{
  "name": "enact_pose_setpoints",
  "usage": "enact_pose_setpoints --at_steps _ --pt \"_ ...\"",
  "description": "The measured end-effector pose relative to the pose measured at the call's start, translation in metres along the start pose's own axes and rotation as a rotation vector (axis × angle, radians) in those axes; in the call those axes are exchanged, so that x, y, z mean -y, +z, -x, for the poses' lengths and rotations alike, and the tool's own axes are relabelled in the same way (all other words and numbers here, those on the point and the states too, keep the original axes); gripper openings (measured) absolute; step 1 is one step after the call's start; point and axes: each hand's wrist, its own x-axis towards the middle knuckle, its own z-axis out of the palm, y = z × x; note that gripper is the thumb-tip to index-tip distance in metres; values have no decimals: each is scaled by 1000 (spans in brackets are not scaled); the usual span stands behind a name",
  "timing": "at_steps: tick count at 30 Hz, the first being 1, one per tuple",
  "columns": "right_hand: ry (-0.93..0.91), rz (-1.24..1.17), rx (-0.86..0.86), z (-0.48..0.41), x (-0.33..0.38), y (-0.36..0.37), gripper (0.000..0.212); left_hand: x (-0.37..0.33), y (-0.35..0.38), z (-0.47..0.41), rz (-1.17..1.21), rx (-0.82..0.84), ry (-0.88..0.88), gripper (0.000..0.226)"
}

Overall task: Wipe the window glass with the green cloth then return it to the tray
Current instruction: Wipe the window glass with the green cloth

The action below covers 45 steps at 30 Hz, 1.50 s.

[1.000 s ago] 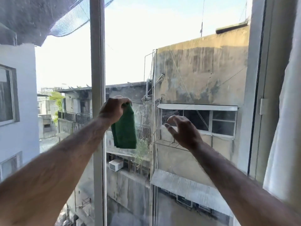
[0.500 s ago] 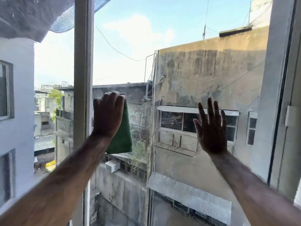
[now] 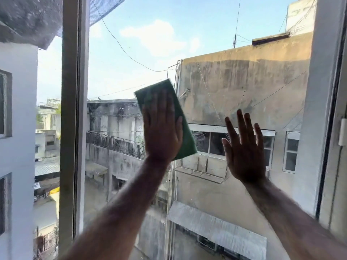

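The green cloth, folded into a flat rectangle, lies pressed against the window glass near the middle of the pane. My left hand is spread flat over the cloth and holds it to the glass, covering most of its lower left part. My right hand rests flat on the glass to the right of the cloth, fingers apart, holding nothing. The tray is out of view.
A vertical window frame post stands to the left of the pane. The right frame with a white latch borders the pane on the right. Buildings and sky show through the glass.
My left hand has slid the cloth up and to the right across the pane, and the cloth now lies spread flat under the palm. My right hand stays flat on the glass.
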Motion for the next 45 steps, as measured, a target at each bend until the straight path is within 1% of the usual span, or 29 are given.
enact_pose_setpoints --at_steps 1,3,5,7,8,9,12,14,15,16,17,19,21,22,24,25,26,28,30,32,33,34,35,36,38,39,40,42,45 --pt "-4 7 -9 0 -2 1 59 -23 8 4 1 8 97 65" --pt "-6 23 -14 0 -5 1 58 -50 15 35 10 87 271 68" --pt "-12 16 -11 2 -5 1 58 -40 12 80 -1 177 353 70" --pt "-5 0 -4 2 -4 1 58 -1 0 111 -49 211 354 71" --pt "-3 -3 -3 2 -4 1 58 24 -7 115 -79 209 314 71" --pt "-2 -9 -2 3 -3 0 58 49 -14 111 -105 199 230 70" --pt "17 -11 -2 -1 0 -1 57 99 -28 52 -128 113 -143 66" --pt "25 -21 2 1 0 -2 57 87 -30 3 -95 41 -339 65" --pt "23 -24 4 2 0 -2 58 69 -27 -16 -73 9 -367 64" --pt "20 -25 5 1 0 -2 57 47 -21 -27 -56 -7 -337 63" --pt "18 -28 3 0 1 -2 57 24 -15 -30 -34 -15 -253 61" --pt "17 -33 -4 -1 0 -3 56 -19 4 -9 -15 -4 25 61" --pt "17 -5 -5 -2 -3 -4 56 -46 11 39 -4 116 305 64" --pt "17 -2 -3 -2 -4 -5 56 -48 10 66 8 191 399 66" --pt "17 -20 7 1 -2 -7 57 -21 2 112 -2 291 475 68" --pt "16 -25 12 1 -1 -7 57 2 -3 128 -34 316 448 68" --pt "22 -30 15 0 -1 -7 57 28 -10 136 -58 324 381 67" --pt "33 -37 14 -1 1 -6 57 78 -28 131 -99 300 181 64" --pt "33 -30 12 -1 3 -6 57 110 -42 98 -121 253 -38 65" --pt "28 -19 12 0 4 -5 58 115 -47 47 -108 156 -216 65" --pt "27 -15 9 0 3 -4 58 104 -46 20 -77 106 -293 64" --pt "28 -14 5 0 3 -3 59 86 -43 -3 -46 60 -343 64" --pt "27 -14 4 0 3 -2 59 60 -38 -21 -24 26 -335 63" --pt "22 -14 3 0 2 -2 59 29 -30 -31 -11 9 -247 61" --pt "13 -1 -4 0 0 -2 59 -32 -10 -24 -30 24 107 59" --pt "13 17 -6 -1 -1 -3 59 -56 -3 -9 -34 71 275 61" --pt "12 29 -5 -1 -1 -4 60 -69 0 12 -19 134 374 63" --pt "16 22 -2 1 -1 -6 59 -63 1 61 0 249 426 67" --pt "23 -24 -2 -1 2 -7 58 9 -13 127 -82 359 400 67"
